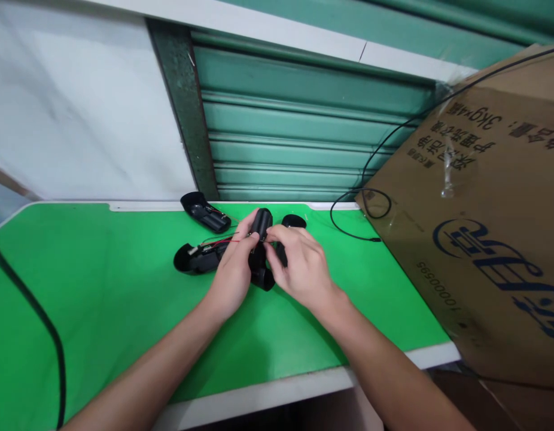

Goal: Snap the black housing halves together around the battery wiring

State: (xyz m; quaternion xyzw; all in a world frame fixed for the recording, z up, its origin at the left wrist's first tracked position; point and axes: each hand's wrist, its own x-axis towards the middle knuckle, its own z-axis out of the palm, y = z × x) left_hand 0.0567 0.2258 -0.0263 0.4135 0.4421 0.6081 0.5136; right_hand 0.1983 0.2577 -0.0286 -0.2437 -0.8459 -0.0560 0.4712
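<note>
Hands meet over the middle of the green table [102, 287]. Left hand [234, 272] and right hand [299, 263] both close on a black housing [260, 226], which stands tilted between them, its lower end [263, 279] just above the mat. Fingertips of both hands pinch at its middle, where thin red wires [225, 242] run left to an open shell [194, 258] lying on the table. A second open shell [205, 214] lies farther back, apart from the first. A small black cap [294, 221] sits just beyond the right hand. A cardboard box [483, 227] leans at the right; a black cable [349, 224] loops beside it.
</note>
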